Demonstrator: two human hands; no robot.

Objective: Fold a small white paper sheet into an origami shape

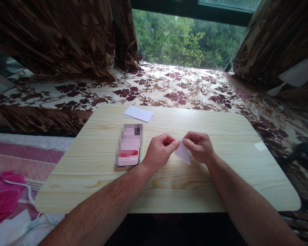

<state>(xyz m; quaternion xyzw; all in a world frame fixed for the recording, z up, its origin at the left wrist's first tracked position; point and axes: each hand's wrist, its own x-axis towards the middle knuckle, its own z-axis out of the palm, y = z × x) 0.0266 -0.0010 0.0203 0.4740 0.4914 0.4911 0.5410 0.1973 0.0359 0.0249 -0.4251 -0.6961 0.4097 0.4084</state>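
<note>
A small piece of white paper (182,152) is held just above the wooden table, its lower corner pointing down toward me. My left hand (162,150) pinches its left edge between thumb and forefinger. On the other side, my right hand (199,146) grips the upper right edge with closed fingers. Part of the paper is covered by the fingertips, so I cannot tell exactly how it is folded. Left of my left hand lies a smartphone (129,145) with a lit, partly blurred screen. Behind the phone rests a small stack of white paper sheets (138,113).
The light wooden table (236,184) has rounded corners. A whitish patch (260,146) shows near its right edge. Beyond is a ledge with floral cloth (177,97), below a window between curtains (87,37). Pink fabric (5,194) and a white cable (28,191) lie at left.
</note>
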